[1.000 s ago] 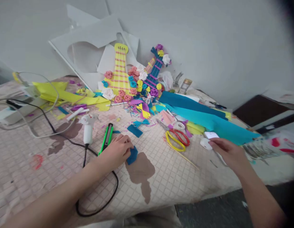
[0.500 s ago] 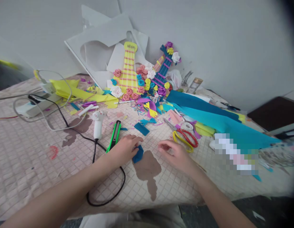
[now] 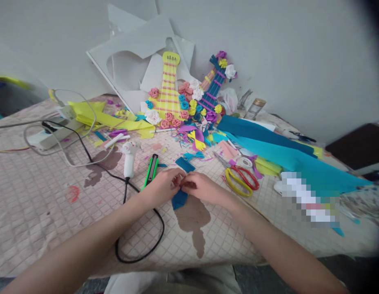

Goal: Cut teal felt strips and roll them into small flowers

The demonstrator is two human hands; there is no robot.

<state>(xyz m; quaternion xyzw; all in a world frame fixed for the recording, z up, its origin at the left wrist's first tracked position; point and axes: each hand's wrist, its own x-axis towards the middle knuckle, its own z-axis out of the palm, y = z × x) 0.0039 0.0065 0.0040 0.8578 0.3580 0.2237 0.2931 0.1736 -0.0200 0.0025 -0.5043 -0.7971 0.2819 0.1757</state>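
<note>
Blue paper (image 3: 179, 201) sticks out just below your left hand (image 3: 163, 183), pinched near its top; whether your right hand (image 3: 208, 188), fingers curled alongside, grips it I can't tell.

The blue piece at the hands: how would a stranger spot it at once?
Over the grid-patterned table cover, find the left hand and right hand, close together. Just below them in the picture, the blue piece shows beside the brown patch. Unlike the blue strip beyond the hands, it shows nearer the person.
</note>
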